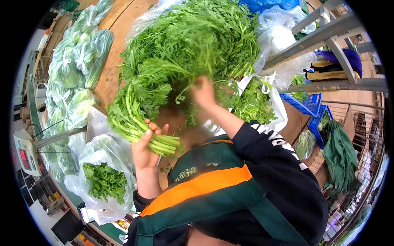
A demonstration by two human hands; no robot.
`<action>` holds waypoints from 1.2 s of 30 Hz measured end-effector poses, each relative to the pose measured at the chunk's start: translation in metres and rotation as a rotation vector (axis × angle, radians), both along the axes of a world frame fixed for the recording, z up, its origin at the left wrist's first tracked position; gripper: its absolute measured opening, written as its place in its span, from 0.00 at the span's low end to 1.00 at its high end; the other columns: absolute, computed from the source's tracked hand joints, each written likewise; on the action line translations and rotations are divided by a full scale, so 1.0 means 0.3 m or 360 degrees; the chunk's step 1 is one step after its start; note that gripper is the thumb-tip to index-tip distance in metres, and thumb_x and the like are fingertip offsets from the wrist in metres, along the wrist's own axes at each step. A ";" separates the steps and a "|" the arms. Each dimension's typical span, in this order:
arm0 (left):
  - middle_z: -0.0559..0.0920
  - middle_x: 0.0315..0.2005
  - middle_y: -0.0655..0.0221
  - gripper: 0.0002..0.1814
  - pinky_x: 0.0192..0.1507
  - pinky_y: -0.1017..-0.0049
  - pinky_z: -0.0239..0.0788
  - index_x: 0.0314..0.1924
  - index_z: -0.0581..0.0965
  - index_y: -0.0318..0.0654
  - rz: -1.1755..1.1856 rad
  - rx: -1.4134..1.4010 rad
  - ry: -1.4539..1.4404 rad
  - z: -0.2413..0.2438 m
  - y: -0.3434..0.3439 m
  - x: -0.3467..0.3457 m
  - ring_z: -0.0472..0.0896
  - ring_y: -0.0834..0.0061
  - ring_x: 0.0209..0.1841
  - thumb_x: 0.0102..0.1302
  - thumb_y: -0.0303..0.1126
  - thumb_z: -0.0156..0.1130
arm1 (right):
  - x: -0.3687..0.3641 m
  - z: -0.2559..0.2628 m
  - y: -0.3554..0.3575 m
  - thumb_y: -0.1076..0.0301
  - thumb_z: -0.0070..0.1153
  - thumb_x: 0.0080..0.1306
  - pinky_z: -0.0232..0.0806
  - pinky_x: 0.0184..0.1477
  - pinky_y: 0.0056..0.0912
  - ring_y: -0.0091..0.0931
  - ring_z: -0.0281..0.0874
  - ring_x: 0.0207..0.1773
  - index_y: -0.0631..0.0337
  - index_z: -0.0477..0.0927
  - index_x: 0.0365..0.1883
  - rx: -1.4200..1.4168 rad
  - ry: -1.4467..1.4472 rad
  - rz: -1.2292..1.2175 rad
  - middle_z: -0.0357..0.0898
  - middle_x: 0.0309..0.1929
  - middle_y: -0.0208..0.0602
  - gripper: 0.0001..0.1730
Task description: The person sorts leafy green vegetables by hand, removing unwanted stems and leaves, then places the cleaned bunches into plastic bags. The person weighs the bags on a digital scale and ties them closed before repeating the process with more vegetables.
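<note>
My left hand (147,147) grips a bunch of leafy greens (141,132) around the stems, whose cut ends point right. At the near side of a large heap of feathery greens (197,37), my right hand (203,89) is closed on some greens stems (206,61). Motion blurs that hand and the leaves above it. Below the left hand, to its left, an open clear plastic bag (107,144) holds more leafy greens (106,181). A smaller pile of greens (252,101) lies right of my right hand, partly on white plastic.
Tied bags of vegetables (66,70) line the left side. A digital scale (26,153) stands at far left. Metal rails (307,43) cross the upper right, with gloves (335,66) hanging there. Blue crates (318,123) and a green cloth (341,160) are at right.
</note>
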State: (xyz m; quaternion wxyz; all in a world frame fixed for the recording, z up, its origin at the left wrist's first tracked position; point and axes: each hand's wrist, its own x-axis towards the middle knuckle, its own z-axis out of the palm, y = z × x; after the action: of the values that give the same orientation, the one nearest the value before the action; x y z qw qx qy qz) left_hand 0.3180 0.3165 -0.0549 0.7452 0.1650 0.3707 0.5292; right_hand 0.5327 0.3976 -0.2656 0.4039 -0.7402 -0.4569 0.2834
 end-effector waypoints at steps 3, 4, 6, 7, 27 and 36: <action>0.80 0.43 0.66 0.17 0.64 0.58 0.67 0.57 0.71 0.36 0.0086 0.0051 0.0257 -0.017 0.001 -0.003 0.78 0.73 0.41 0.69 0.24 0.61 | 0.022 -0.067 0.040 0.61 0.67 0.63 0.69 0.54 0.41 0.40 0.76 0.53 0.64 0.72 0.55 -0.0113 0.0498 -0.0161 0.76 0.53 0.52 0.26; 0.80 0.42 0.67 0.17 0.64 0.60 0.67 0.57 0.71 0.36 0.0090 0.0052 0.0335 -0.032 0.004 0.000 0.78 0.75 0.41 0.70 0.25 0.60 | 0.047 -0.072 0.041 0.61 0.67 0.63 0.69 0.54 0.41 0.40 0.76 0.54 0.65 0.71 0.55 -0.0170 0.0553 -0.0001 0.76 0.54 0.52 0.28; 0.81 0.41 0.66 0.17 0.59 0.63 0.71 0.56 0.72 0.33 0.0144 0.0057 0.0420 -0.058 0.013 0.009 0.79 0.75 0.42 0.70 0.24 0.61 | 0.090 -0.058 0.035 0.60 0.68 0.62 0.70 0.53 0.40 0.39 0.77 0.55 0.68 0.70 0.55 -0.0292 0.0665 0.0315 0.75 0.56 0.54 0.30; 0.81 0.42 0.65 0.17 0.56 0.65 0.73 0.56 0.72 0.32 0.0204 0.0017 0.0452 -0.067 0.014 0.011 0.79 0.74 0.43 0.69 0.23 0.62 | 0.076 -0.034 0.028 0.60 0.69 0.62 0.71 0.53 0.40 0.39 0.77 0.55 0.67 0.70 0.55 -0.0205 0.0684 0.0326 0.76 0.55 0.54 0.31; 0.83 0.50 0.59 0.19 0.49 0.74 0.76 0.56 0.74 0.31 -0.0010 -0.0148 0.0614 -0.151 0.000 0.144 0.82 0.74 0.47 0.66 0.20 0.65 | -0.056 0.431 -0.244 0.65 0.58 0.69 0.71 0.33 0.43 0.43 0.77 0.31 0.59 0.70 0.35 0.0533 -0.0497 0.0812 0.74 0.28 0.40 0.11; 0.83 0.43 0.62 0.14 0.47 0.73 0.77 0.51 0.76 0.31 0.0121 -0.0442 0.0284 -0.176 0.016 0.152 0.82 0.71 0.44 0.66 0.20 0.65 | 0.013 0.550 -0.325 0.61 0.63 0.64 0.68 0.23 0.41 0.37 0.78 0.25 0.57 0.71 0.29 0.0349 -0.0817 0.1187 0.74 0.25 0.36 0.14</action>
State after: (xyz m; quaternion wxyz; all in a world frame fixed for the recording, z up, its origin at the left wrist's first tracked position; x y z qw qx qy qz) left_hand 0.3635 0.3214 -0.1076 0.7043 0.0926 0.5110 0.4840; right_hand 0.5366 0.3001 -0.1007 0.2240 -0.5245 -0.8043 0.1669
